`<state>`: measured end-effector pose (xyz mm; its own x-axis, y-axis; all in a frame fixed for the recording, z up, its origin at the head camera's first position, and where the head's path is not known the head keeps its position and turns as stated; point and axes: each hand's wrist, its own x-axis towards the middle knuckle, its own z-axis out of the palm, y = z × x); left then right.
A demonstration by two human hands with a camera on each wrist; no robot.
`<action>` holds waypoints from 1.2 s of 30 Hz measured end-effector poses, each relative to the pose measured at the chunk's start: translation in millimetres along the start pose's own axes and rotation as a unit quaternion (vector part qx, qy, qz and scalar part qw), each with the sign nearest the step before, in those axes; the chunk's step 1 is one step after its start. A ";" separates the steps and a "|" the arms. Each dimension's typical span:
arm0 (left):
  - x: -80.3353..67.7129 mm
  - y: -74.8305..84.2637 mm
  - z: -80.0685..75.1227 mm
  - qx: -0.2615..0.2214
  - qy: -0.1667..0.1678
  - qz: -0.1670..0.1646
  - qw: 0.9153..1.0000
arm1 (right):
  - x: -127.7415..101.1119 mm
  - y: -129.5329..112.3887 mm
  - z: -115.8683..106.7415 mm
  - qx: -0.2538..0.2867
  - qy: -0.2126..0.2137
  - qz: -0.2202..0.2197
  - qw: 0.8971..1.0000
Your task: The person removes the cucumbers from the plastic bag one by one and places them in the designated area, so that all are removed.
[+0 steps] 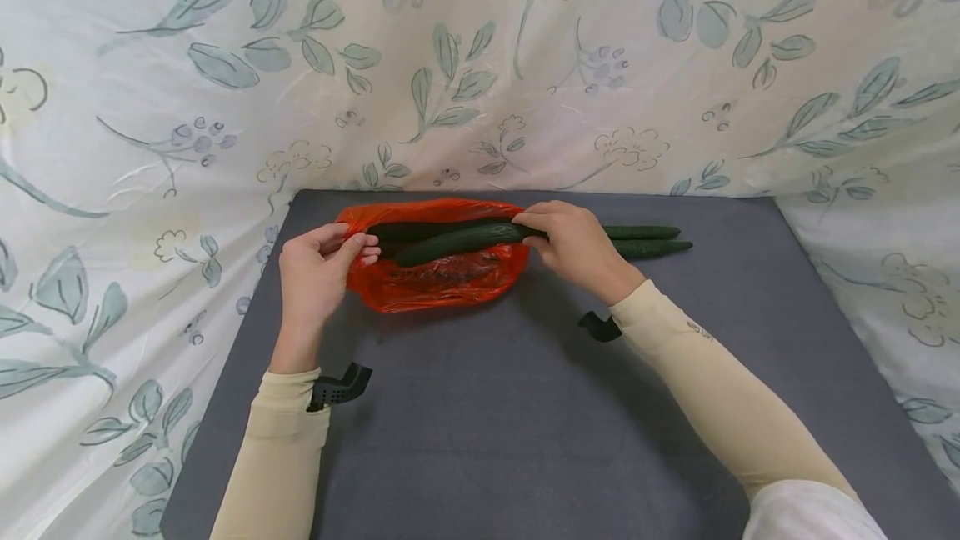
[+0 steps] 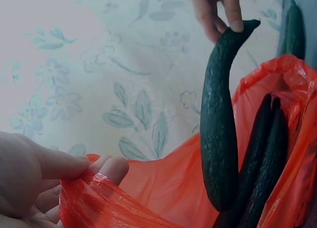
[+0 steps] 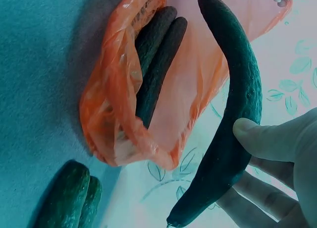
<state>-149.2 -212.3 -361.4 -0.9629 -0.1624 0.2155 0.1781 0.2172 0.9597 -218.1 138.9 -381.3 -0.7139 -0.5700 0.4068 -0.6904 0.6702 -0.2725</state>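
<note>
A curved dark green cucumber (image 1: 465,242) is held near its right end by my right hand (image 1: 573,244), thumb on one side and fingers on the other. It hangs over the open mouth of a red plastic bag (image 1: 442,294). My left hand (image 1: 318,273) pinches the bag's left rim between thumb and fingers, as the left wrist view shows up close. Inside the bag lie two more cucumbers (image 3: 161,64), side by side. Two others (image 1: 648,248) rest on the table to the right, partly hidden behind my right hand in the head view.
The dark grey table (image 1: 480,440) carries all of this near its far edge. A pale cloth (image 1: 465,65) with leaves and flowers hangs behind it and along both sides. Each wrist wears a black camera mount (image 1: 341,386).
</note>
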 end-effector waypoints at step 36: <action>-9.0 -1.3 -3.9 -0.002 0.003 -0.013 1.000 | -56.2 24.5 -47.1 -0.011 0.040 0.027 0.999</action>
<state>-140.0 -214.9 -363.8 -0.9661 -0.1742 0.1907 0.1529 0.2090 0.9659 -189.4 209.7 -369.7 -0.7381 -0.4938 0.4598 -0.6476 0.7096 -0.2774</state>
